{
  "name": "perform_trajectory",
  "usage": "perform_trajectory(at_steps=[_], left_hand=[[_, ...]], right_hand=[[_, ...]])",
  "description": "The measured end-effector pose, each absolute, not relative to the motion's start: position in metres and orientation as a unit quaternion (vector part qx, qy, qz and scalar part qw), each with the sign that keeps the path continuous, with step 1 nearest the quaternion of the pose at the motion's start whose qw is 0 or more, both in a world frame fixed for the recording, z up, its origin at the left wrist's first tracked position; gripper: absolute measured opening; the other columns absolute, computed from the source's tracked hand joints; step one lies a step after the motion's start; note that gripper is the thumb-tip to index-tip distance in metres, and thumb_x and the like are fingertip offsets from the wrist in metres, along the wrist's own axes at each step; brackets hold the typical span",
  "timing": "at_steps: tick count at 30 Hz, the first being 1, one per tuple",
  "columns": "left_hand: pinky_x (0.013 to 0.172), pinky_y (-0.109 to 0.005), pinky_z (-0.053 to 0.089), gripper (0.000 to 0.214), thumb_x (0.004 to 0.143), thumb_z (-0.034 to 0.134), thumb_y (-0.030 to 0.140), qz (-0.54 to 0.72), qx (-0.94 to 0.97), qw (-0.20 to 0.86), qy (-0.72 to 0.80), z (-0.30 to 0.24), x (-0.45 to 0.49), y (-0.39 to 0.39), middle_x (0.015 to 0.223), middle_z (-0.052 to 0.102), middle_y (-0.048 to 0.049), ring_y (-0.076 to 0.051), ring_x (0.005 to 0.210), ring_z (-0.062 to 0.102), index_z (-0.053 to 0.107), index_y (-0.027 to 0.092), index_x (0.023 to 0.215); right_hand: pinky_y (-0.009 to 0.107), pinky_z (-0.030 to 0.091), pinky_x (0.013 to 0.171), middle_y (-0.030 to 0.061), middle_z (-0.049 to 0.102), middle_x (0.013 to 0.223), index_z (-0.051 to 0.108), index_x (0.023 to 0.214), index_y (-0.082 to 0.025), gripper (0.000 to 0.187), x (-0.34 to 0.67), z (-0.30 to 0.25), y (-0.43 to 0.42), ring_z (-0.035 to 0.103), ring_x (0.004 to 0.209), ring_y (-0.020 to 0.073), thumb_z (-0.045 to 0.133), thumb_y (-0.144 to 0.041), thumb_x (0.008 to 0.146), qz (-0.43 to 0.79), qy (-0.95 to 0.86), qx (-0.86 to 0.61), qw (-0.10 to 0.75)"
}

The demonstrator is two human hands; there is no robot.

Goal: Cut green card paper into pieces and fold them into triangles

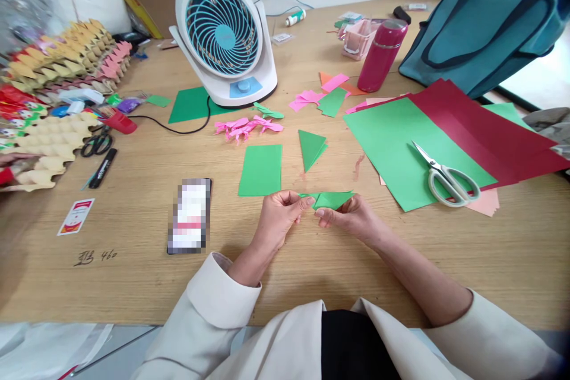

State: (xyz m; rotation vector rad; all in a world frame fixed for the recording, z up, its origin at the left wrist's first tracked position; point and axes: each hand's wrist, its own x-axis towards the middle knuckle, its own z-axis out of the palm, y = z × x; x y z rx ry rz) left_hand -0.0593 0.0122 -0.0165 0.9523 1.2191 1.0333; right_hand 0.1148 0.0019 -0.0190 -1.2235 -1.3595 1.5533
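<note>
A folded piece of green paper (335, 199) is held just above the table between both hands. My left hand (281, 214) pinches its narrow left end, and my right hand (350, 217) grips the wider right part with the thumb in front. Just beyond my hands lies a stack of green paper rectangles (260, 170). Beside it are green folded triangles (312, 147). Farther back sit several pink folded paper pieces (244, 128) and a green folded piece (268, 111).
White-handled scissors (449, 181) rest on large green sheets (401, 160) and red sheets (485, 136) at right. A phone (190, 215) lies left of my hands. A fan (222, 35), a red flask (383, 54) and a teal bag (481, 29) stand behind. Another person's hand (15, 158) shows at far left.
</note>
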Motion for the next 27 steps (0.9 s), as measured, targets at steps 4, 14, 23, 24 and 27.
perform_trajectory(at_steps=[4, 14, 23, 24, 27], left_hand=[[0.041, -0.020, 0.029, 0.042, 0.056, 0.088, 0.045, 0.464, 0.411, 0.581, 0.528, -0.014, -0.062, 0.015, 0.050, 0.049, 0.0061, -0.004, 0.042, 0.038, 0.058, 0.015, 0.055], [0.043, -0.018, 0.034, 0.042, 0.062, 0.083, 0.051, 0.516, 0.355, 0.579, 0.522, -0.006, -0.071, 0.024, 0.057, 0.051, 0.0050, -0.005, 0.048, 0.042, 0.061, 0.016, 0.065], [0.048, -0.021, 0.033, 0.031, 0.066, 0.083, 0.041, 0.417, 0.430, 0.638, 0.484, -0.016, -0.050, 0.006, 0.057, 0.061, 0.0019, -0.007, 0.051, 0.046, 0.066, 0.015, 0.067], [0.048, -0.021, 0.032, 0.030, 0.066, 0.083, 0.040, 0.419, 0.425, 0.640, 0.484, -0.017, -0.050, 0.006, 0.056, 0.060, 0.0026, -0.007, 0.050, 0.045, 0.065, 0.015, 0.067], [0.047, -0.020, 0.029, 0.031, 0.066, 0.083, 0.039, 0.423, 0.411, 0.646, 0.485, -0.019, -0.051, 0.006, 0.053, 0.057, 0.0045, -0.006, 0.047, 0.042, 0.063, 0.016, 0.069]], right_hand=[[0.027, 0.049, 0.051, 0.0051, 0.070, 0.058, 0.069, 0.059, -0.017, 0.044, 0.116, -0.021, 0.002, 0.061, 0.053, 0.0157, 0.076, -0.059, 0.070, 0.595, -0.538, -0.481, 0.355], [0.028, 0.052, 0.054, 0.0062, 0.071, 0.059, 0.070, 0.059, -0.017, 0.042, 0.116, -0.022, 0.001, 0.063, 0.054, 0.0167, 0.078, -0.056, 0.069, 0.605, -0.513, -0.492, 0.359], [0.026, 0.049, 0.055, 0.0020, 0.068, 0.060, 0.069, 0.060, -0.017, 0.038, 0.109, -0.017, 0.000, 0.062, 0.060, 0.0161, 0.080, -0.052, 0.068, 0.607, -0.530, -0.459, 0.374], [0.025, 0.049, 0.056, 0.0014, 0.067, 0.060, 0.069, 0.059, -0.017, 0.037, 0.109, -0.017, -0.001, 0.063, 0.062, 0.0162, 0.079, -0.051, 0.070, 0.610, -0.534, -0.447, 0.377], [0.024, 0.048, 0.057, 0.0004, 0.067, 0.062, 0.069, 0.062, -0.017, 0.034, 0.109, -0.020, -0.002, 0.062, 0.064, 0.0151, 0.078, -0.048, 0.073, 0.608, -0.546, -0.430, 0.385]])
